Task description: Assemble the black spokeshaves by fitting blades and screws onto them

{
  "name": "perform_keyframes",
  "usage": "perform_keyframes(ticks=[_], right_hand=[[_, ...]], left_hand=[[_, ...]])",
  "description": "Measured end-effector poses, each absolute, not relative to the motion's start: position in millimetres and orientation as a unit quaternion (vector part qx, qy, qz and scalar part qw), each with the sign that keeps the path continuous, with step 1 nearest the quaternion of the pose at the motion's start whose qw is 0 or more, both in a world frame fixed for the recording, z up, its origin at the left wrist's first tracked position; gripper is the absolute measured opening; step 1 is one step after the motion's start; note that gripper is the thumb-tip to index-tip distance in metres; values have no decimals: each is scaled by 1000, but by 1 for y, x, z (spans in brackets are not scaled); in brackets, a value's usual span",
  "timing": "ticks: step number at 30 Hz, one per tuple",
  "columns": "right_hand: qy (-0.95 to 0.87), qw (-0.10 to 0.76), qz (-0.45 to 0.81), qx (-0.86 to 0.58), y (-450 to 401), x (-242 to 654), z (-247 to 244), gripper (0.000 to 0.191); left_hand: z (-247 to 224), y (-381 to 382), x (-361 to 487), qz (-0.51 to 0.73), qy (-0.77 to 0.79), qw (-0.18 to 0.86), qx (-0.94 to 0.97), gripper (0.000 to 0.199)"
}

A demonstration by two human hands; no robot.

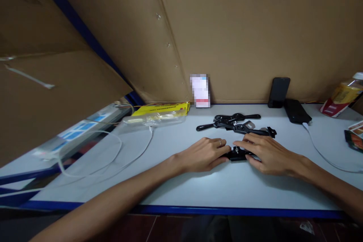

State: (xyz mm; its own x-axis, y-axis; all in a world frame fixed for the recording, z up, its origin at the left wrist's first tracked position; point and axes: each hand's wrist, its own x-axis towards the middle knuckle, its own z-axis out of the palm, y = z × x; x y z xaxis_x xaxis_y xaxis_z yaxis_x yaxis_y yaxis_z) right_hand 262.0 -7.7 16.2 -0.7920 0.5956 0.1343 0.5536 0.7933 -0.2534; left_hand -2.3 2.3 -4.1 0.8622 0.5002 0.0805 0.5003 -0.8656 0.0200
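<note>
Power strip [82, 130] far left of the black tool [237, 154]; yellow packet [161, 109] behind it, to the left. Left hand [205, 154], ringed, grasps the tool's left end; right hand [265, 153] grasps its right end, tool low on the table [181, 193]. Overlapping black tools [241, 125] just behind it. Dark phone [279, 92] upright behind, to the right; bottle [342, 96] far right.
</note>
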Motion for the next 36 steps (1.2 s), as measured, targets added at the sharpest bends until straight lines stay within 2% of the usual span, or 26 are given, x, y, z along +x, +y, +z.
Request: perform_keyframes(ticks=[12,16,22,27,31,36], right_hand=[[-944,151,85,-279,2,261,-1,17],[-951,145,48,-268,2,259,1,19],[-962,107,-73,-242,0,256,-4,30],[-963,78,-129,-224,-3,253,-8,29],[-963,90,-111,-230,-5,252,-6,29],[-944,113,22,-311,-2,264,11,27]], left_hand=[[-3,2,0,-65,-244,-12,-968,27],[-3,1,0,-65,-246,-19,-967,29],[-4,1,-1,-73,-246,-29,-966,30],[-4,2,-1,-57,-248,-28,-967,28],[-3,2,-1,-54,-248,-34,-967,28],[-3,1,-1,-60,-262,-61,-961,29]])
